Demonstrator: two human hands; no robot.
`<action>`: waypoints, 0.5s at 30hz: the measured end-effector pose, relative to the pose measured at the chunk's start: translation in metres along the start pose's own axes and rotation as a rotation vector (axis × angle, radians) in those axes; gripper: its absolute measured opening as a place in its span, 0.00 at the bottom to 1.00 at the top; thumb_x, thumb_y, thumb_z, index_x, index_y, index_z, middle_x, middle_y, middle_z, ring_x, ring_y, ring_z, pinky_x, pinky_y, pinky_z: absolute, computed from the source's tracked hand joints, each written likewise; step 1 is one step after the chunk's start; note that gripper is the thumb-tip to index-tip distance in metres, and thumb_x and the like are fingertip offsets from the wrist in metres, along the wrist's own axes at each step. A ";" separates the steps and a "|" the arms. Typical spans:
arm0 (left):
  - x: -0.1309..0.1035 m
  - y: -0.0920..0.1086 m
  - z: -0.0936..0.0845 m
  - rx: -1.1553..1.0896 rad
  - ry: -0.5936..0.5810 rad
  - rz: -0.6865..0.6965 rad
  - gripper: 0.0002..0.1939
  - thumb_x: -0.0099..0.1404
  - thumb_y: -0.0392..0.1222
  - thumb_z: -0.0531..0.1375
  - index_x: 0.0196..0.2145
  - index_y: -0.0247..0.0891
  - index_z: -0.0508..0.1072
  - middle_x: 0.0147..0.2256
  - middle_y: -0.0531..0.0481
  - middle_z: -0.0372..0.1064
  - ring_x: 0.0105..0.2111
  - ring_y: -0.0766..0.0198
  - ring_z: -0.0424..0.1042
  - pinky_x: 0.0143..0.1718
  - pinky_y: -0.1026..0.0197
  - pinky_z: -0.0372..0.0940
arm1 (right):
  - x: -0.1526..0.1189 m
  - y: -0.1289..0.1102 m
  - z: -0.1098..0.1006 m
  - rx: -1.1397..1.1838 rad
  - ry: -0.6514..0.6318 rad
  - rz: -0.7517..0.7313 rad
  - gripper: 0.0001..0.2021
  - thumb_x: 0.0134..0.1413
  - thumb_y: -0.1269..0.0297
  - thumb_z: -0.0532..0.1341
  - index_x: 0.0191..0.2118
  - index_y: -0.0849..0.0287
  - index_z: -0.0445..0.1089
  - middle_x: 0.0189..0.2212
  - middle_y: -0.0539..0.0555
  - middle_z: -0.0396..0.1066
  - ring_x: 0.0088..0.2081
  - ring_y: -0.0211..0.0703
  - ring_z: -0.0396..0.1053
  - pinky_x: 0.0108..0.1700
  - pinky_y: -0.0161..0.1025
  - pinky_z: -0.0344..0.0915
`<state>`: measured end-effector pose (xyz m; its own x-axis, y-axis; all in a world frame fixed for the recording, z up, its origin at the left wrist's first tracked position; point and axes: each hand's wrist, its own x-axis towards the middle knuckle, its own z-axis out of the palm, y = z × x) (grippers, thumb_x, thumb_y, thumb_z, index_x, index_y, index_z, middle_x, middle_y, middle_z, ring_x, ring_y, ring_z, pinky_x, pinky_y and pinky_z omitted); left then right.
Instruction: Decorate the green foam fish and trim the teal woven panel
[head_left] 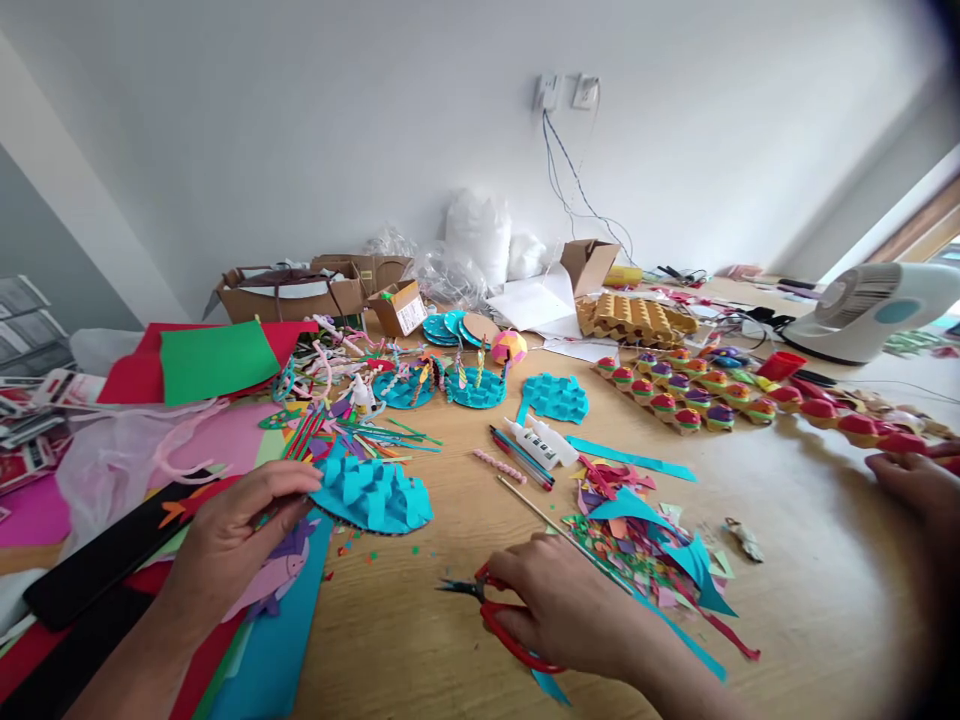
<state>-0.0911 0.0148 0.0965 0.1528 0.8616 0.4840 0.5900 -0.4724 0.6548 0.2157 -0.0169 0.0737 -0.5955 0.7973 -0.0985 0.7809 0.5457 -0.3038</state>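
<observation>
My left hand (240,530) pinches the left edge of a round blue paper craft piece (375,495) with folded loops standing up on it. The piece is held tilted just over the table. Around the red handles of a pair of scissors (517,625), my right hand (559,590) is closed. The dark blades point left, slightly parted, below the blue piece and apart from it. A similar blue looped disc (555,397) lies farther back. Near my right hand are a thin stick (540,510) and a pile of paper scraps (637,540).
Glue bottles (544,445) and pens (517,460) lie mid-table. Painted egg cartons (690,390) and a white fan (862,310) stand right. Coloured sheets (277,640) and a black case (105,550) cover the left. Another person's hand (911,490) is at the right edge.
</observation>
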 end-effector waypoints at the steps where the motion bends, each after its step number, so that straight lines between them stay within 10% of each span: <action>1: -0.001 0.000 0.000 0.015 0.009 0.019 0.07 0.55 0.35 0.58 0.32 0.43 0.72 0.36 0.54 0.71 0.39 0.63 0.69 0.44 0.64 0.62 | -0.002 0.002 0.006 -0.018 -0.038 0.031 0.06 0.48 0.63 0.56 0.29 0.57 0.69 0.25 0.52 0.72 0.28 0.42 0.68 0.28 0.35 0.53; 15: -0.006 0.007 0.012 0.026 0.180 0.001 0.06 0.63 0.35 0.50 0.37 0.36 0.65 0.44 0.52 0.62 0.48 0.61 0.62 0.52 0.58 0.56 | -0.021 0.002 0.017 -0.101 -0.082 0.257 0.09 0.50 0.62 0.55 0.30 0.59 0.71 0.27 0.56 0.73 0.29 0.44 0.70 0.28 0.35 0.55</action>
<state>-0.0782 0.0086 0.0907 0.0104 0.8132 0.5819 0.6106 -0.4661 0.6403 0.2266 -0.0375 0.0591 -0.3855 0.8917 -0.2373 0.9206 0.3544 -0.1639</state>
